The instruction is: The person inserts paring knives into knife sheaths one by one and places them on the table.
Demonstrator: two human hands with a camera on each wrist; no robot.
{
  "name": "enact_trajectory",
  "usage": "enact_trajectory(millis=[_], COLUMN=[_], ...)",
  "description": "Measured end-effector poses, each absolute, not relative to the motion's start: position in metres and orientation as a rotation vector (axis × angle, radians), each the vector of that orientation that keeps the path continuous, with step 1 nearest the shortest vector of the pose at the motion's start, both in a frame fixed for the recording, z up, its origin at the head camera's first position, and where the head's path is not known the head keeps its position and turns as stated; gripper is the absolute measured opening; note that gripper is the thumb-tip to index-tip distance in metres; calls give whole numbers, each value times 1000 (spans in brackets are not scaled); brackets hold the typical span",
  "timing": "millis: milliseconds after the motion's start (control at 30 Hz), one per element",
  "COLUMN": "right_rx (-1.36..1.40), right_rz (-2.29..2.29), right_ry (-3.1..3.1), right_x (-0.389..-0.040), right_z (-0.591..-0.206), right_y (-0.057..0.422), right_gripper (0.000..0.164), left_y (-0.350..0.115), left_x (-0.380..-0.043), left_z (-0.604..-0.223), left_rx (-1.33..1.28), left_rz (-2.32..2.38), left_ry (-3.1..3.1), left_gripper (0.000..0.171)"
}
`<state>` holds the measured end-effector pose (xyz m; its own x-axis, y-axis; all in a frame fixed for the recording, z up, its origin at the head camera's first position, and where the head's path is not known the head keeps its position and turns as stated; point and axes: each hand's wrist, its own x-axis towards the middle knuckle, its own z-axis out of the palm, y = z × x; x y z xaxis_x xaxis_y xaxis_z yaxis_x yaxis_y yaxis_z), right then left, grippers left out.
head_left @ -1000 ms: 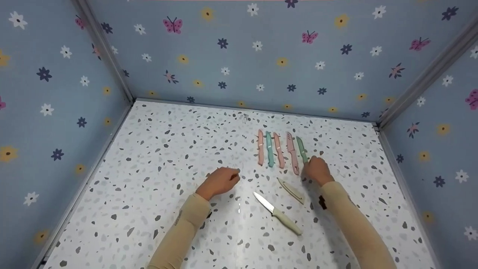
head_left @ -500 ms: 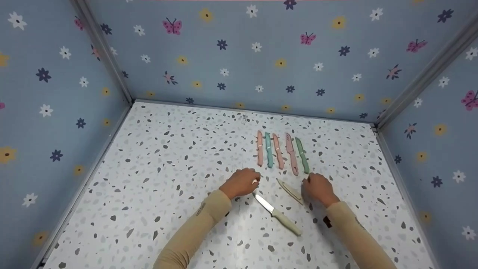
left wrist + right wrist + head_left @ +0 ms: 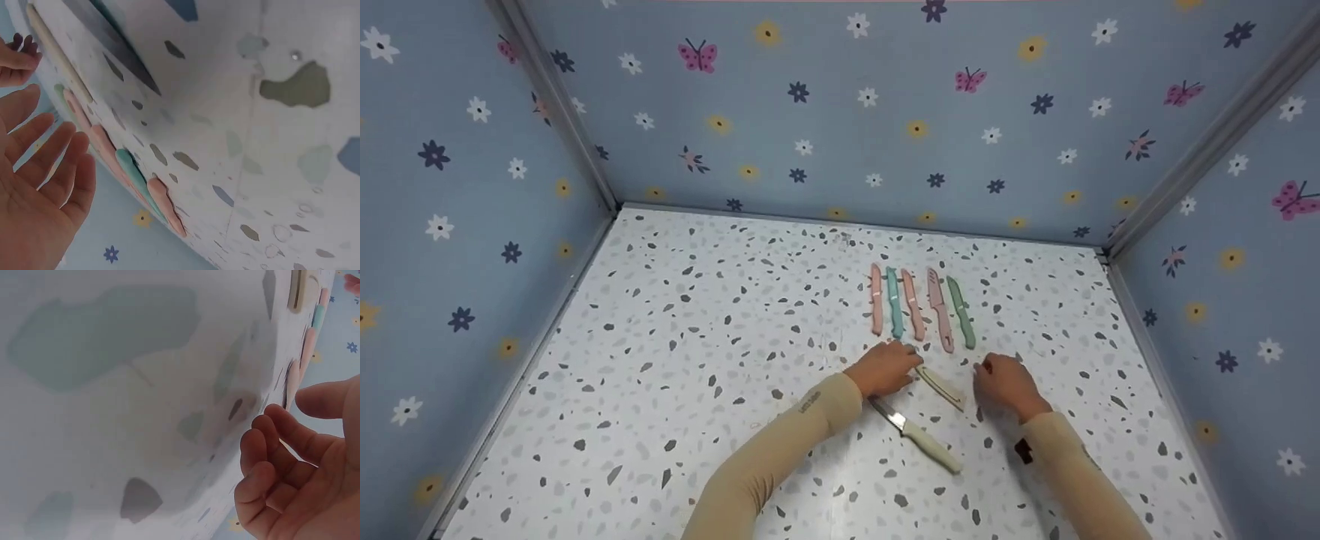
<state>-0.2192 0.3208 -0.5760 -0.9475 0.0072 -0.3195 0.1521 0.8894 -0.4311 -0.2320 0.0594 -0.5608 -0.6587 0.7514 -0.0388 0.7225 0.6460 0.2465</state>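
My left hand (image 3: pixel 886 367) hovers at the pointed end of a beige blade sheath (image 3: pixel 941 388); in the left wrist view its fingers are loosely bent, apart from the sheath (image 3: pixel 59 50). Below lies a bare-bladed knife (image 3: pixel 931 446) with a beige handle, its tip hidden by my left hand. To the sheath's right is my right hand (image 3: pixel 1006 381), fingers loosely curled around nothing. Beyond both hands lies a row of coloured knives: pink (image 3: pixel 877 300), teal (image 3: pixel 895 304), pink (image 3: pixel 913 305), a slotted pink one (image 3: pixel 940 311) and green (image 3: pixel 961 313).
The white speckled tabletop (image 3: pixel 720 300) is bounded by a blue flowered back panel (image 3: pixel 840 112), with a left panel (image 3: pixel 442 270) and a right panel (image 3: pixel 1222 300) at the sides.
My left hand has moved right, to the sheath's tip. My right hand has let go of the green knife and drawn back toward me. The knives and the sheath lie as before.
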Motion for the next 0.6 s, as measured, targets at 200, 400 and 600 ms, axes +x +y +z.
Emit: enact_trajectory(millis=[200, 400, 600], right_rx=[181, 161, 153], right_rz=[-709, -722, -712], right_ry=[2692, 2725, 2738], right_x=[-220, -220, -220], right_z=[-575, -576, -578], right_y=[324, 325, 326], right_gripper=[30, 26, 26], left_y=[79, 90, 95], left_x=[-234, -237, -239], left_z=[-571, -577, -582], left_rx=[1346, 1363, 1347], left_rz=[273, 189, 163], left_ry=[2721, 2737, 2761], left_gripper=[31, 21, 17])
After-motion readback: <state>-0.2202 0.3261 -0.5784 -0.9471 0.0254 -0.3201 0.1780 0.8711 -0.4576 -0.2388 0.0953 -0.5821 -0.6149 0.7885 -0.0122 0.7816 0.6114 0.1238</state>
